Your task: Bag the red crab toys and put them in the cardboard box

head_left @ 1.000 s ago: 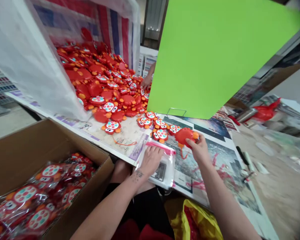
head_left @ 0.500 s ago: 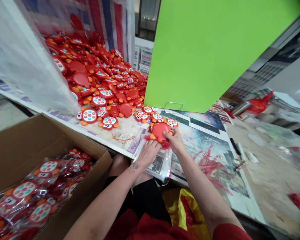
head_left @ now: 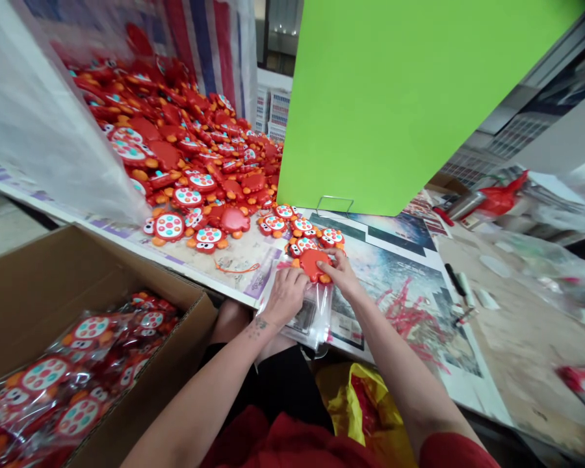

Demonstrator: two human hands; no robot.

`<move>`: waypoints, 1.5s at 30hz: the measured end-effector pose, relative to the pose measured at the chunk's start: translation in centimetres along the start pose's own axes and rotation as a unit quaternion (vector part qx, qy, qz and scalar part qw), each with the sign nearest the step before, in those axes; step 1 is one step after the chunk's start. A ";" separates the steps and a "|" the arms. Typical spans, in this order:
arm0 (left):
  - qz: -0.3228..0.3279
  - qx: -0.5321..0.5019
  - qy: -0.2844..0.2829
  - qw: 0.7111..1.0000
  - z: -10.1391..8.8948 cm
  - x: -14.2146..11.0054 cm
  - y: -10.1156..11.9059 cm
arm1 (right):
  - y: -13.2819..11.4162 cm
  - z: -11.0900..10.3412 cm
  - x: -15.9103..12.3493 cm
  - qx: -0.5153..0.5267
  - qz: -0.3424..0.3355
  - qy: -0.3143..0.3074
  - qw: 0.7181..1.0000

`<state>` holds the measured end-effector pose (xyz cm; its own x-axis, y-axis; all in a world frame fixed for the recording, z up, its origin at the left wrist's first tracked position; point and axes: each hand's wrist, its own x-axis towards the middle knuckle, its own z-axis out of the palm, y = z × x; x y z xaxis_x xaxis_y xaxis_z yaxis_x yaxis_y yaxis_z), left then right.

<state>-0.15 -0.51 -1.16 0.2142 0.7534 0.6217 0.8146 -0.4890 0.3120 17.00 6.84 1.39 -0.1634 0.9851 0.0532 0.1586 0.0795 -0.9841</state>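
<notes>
Cardboard box (head_left: pixel 141 260) holds bagged toys (head_left: pixel 43 377), perhaps crabs.

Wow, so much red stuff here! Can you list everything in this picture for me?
crab toys: a big heap, red and orange, spilling from a white sack onto the table
held crab toy: one, red, underside up, at the bag mouth
clear zip bag: one, see-through, table edge
cardboard box: one, brown, lower left
bagged toys: many, red, inside the box
green panel: one, top right
left hand: on the bag
right hand: holding the toy
</notes>
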 end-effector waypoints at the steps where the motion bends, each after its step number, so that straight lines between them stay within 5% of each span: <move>1: -0.002 -0.006 -0.003 1.000 0.0 0.1 0.0 | 0.3 0.0 -0.2 -0.011 -0.015 -0.008 1.000; 8: 0.000 -0.066 -0.027 0.997 -0.2 0.5 0.0 | -0.6 0.0 -0.2 -0.166 -0.117 -0.135 0.970; 10: -0.014 -0.086 -0.039 0.995 -0.3 0.8 -0.1 | -1.5 -0.6 -0.5 -0.248 -0.135 -0.093 0.955; 13: -0.056 -0.113 -0.054 0.991 -0.3 1.2 -0.2 | -2.2 -1.6 -2.0 -0.328 -0.067 -0.001 0.942; 17: -0.092 -0.133 -0.092 0.982 -0.4 1.9 -0.2 | -1.5 -1.3 -4.7 -0.292 0.034 -0.016 0.956; 24: -0.130 -0.176 -0.188 0.957 -2.3 3.6 -0.9 | 0.2 1.0 -5.0 -0.180 0.057 0.020 0.982; 32: -0.125 -0.210 -0.228 0.942 -2.8 3.1 -1.3 | 1.4 0.8 -4.8 -0.209 0.011 0.032 0.977; 37: -0.107 -0.229 -0.221 0.942 -2.4 2.5 -1.4 | 0.8 0.2 -5.3 -0.282 -0.118 0.065 0.950; 40: -0.105 -0.227 -0.218 0.943 -2.1 2.3 -1.4 | 0.0 0.2 -5.3 -0.293 -0.168 0.036 0.940; 45: -0.103 -0.226 -0.207 0.946 -1.8 1.9 -1.5 | -0.2 0.3 -5.3 -0.277 -0.158 -0.006 0.948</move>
<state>-1.88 0.89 0.85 0.3457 0.9150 0.2080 0.5684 -0.3805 0.7294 17.51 1.57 1.26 -0.2991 0.8968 0.3260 0.5854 0.4422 -0.6795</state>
